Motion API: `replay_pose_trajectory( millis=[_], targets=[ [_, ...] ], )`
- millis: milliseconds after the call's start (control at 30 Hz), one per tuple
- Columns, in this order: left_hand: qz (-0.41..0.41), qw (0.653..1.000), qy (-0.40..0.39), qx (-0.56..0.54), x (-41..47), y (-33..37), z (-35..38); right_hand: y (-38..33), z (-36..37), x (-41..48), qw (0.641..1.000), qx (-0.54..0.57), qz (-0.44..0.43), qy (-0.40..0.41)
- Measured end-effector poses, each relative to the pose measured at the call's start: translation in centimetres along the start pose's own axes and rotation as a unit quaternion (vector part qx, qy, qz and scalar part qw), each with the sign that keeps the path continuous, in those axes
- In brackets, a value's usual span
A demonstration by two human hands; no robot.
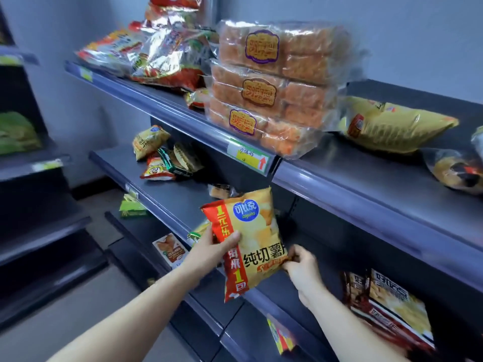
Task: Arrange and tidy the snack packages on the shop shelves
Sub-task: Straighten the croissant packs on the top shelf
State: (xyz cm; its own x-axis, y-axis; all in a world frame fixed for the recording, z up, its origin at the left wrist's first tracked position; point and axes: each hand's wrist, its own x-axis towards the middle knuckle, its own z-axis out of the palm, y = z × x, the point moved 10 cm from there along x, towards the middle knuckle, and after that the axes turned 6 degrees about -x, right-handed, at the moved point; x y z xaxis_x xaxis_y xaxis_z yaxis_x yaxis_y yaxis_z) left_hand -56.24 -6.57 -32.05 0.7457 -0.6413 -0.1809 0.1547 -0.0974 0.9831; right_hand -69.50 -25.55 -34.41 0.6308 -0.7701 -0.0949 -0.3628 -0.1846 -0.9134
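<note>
A yellow and red crisp bag (254, 239) stands upright in front of the middle shelf (167, 202). My left hand (211, 246) grips its left edge, thumb across the red stripe. My right hand (302, 267) pinches its lower right corner. On the top shelf (366, 184) three clear bread packs (274, 87) are stacked. Beside them lies a yellow bag (392, 126). Further left is a heap of foil snack bags (156, 53).
Small snack packets (162, 155) lie loose at the far end of the middle shelf. Brown and yellow packs (392, 301) stand lower right. A green box (132, 207) and an orange packet (170, 249) sit on lower shelves. Another shelf unit (28, 163) stands to the left.
</note>
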Motion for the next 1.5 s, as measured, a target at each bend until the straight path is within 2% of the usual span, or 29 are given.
replay_pose_trajectory(
  millis=[133,300,433,500,600,800,900,1033,1167,1233,1333,1500],
  targets=[
    [-0.01,0.996,0.069,-0.06,-0.4,0.8,-5.5,-2.7,4.4,0.2,0.998,-0.019,-0.019,-0.059],
    [0.005,0.986,0.148,-0.078,-0.3,1.8,-13.4,-8.3,12.1,0.8,0.987,0.03,-0.054,-0.15],
    [0.013,0.981,0.164,-0.105,1.1,1.9,-19.7,-11.8,21.0,1.1,0.951,0.011,-0.058,-0.304],
    [0.018,0.978,0.171,-0.114,2.4,2.3,-23.5,-13.2,25.0,1.6,0.937,-0.052,-0.067,-0.34],
    [0.021,0.98,0.161,-0.115,4.8,2.9,-28.5,-15.7,29.5,3.8,0.938,-0.111,-0.097,-0.313],
    [0.03,0.979,0.17,-0.109,10.2,4.3,-36.7,-21.1,37.3,7.9,0.959,-0.019,-0.097,-0.266],
    [0.006,0.985,0.167,-0.052,12.9,3.8,-39.3,-22.8,40.4,10.3,0.966,-0.002,-0.087,-0.242],
    [0.0,0.981,0.195,-0.01,17.0,3.1,-42.5,-24.3,43.9,12.9,0.963,-0.008,-0.089,-0.256],
    [0.013,0.974,0.227,0.006,21.3,3.6,-45.1,-23.9,47.4,16.6,0.949,-0.041,-0.063,-0.306],
    [0.014,0.973,0.23,0.011,23.7,3.6,-46.2,-23.4,48.3,19.3,0.952,-0.043,-0.046,-0.3],
    [0.004,0.973,0.231,0.012,27.7,3.5,-47.8,-21.6,49.3,24.2,0.957,-0.095,-0.022,-0.275],
    [-0.006,0.973,0.226,0.032,33.4,3.2,-49.6,-18.7,50.6,28.9,0.935,-0.234,0.006,-0.268]
  ],
)
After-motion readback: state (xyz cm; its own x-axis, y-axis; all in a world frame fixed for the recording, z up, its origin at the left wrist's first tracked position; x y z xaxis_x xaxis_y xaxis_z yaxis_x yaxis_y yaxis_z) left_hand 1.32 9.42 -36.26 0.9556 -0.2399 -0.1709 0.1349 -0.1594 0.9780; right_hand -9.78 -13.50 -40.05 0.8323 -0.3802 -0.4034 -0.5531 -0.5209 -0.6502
